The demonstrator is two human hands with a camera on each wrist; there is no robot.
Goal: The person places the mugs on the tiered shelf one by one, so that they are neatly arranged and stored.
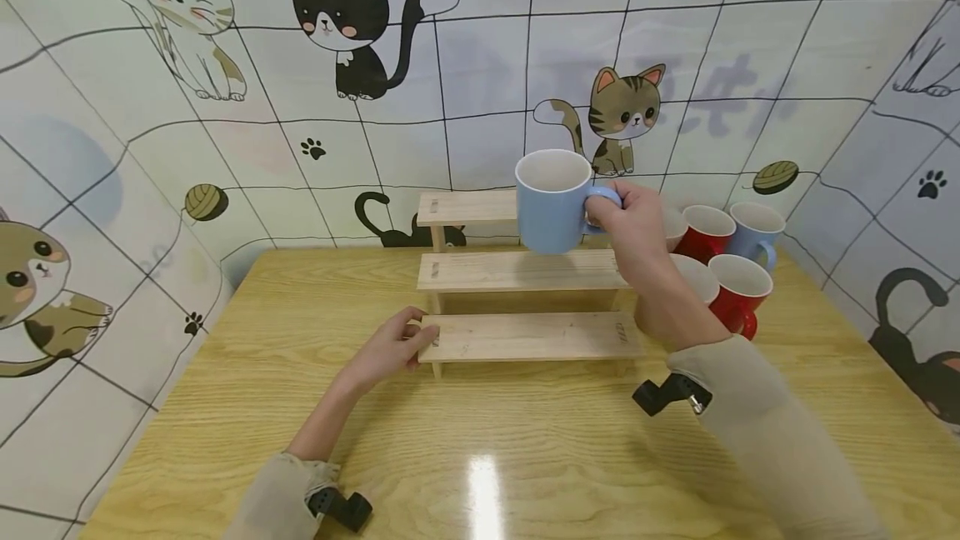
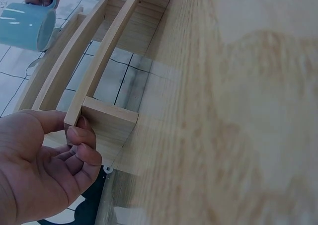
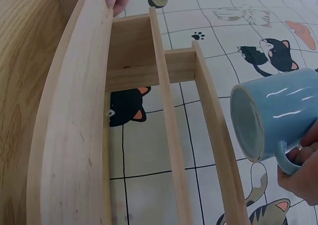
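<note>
Blue mug (image 1: 551,211) is in the air over the wooden rack (image 1: 517,272), its handle held by the right hand (image 1: 637,227); fingers of the left hand (image 1: 393,346) pinch the lowest shelf (image 1: 528,337) at its left end

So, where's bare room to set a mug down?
Bare: bottom shelf, right of the left hand; middle shelf, below the held mug; table in front of the rack. Crowded: right of the rack, where mugs cluster.
</note>
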